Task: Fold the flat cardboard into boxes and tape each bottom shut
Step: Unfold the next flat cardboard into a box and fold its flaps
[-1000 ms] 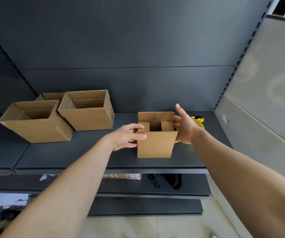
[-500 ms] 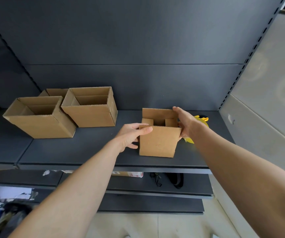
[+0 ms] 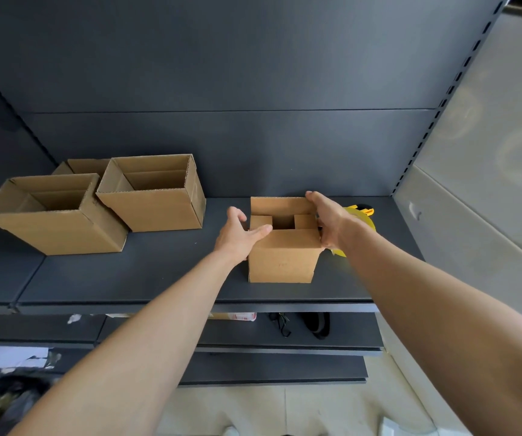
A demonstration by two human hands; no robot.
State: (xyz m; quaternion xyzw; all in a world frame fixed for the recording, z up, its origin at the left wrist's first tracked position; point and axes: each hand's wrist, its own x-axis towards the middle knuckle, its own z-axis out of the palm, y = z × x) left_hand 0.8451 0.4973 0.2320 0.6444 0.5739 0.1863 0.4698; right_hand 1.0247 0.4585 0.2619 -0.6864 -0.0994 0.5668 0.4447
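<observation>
A small cardboard box (image 3: 283, 265) is set on the dark shelf (image 3: 127, 278), just right of the frame's centre. Its two short flaps are folded inward, its near flap (image 3: 291, 239) is laid over them, and its far flap (image 3: 280, 205) is left standing.

The left hand (image 3: 239, 234) is placed against the box's left side. Its grip is kept apart: the fingers are held straight, the forefinger (image 3: 261, 229) is laid across the near flap's left corner, and nothing is clasped.

The right hand (image 3: 328, 221) is placed at the box's right side. Its grip is also spread, with the fingers (image 3: 311, 196) stretched up to the far flap's upper right corner; the thumb is mostly hidden by the near flap.

A yellow tape dispenser (image 3: 361, 212) is partly seen on the shelf behind the right hand.

In the left of the frame, two open-topped boxes (image 3: 55, 228) (image 3: 155, 209) are stood side by side and touching, and a third box (image 3: 86, 166) is partly hidden behind them. On a lower shelf (image 3: 354, 338), below the small box, a black strap (image 3: 317, 325) is seen.
</observation>
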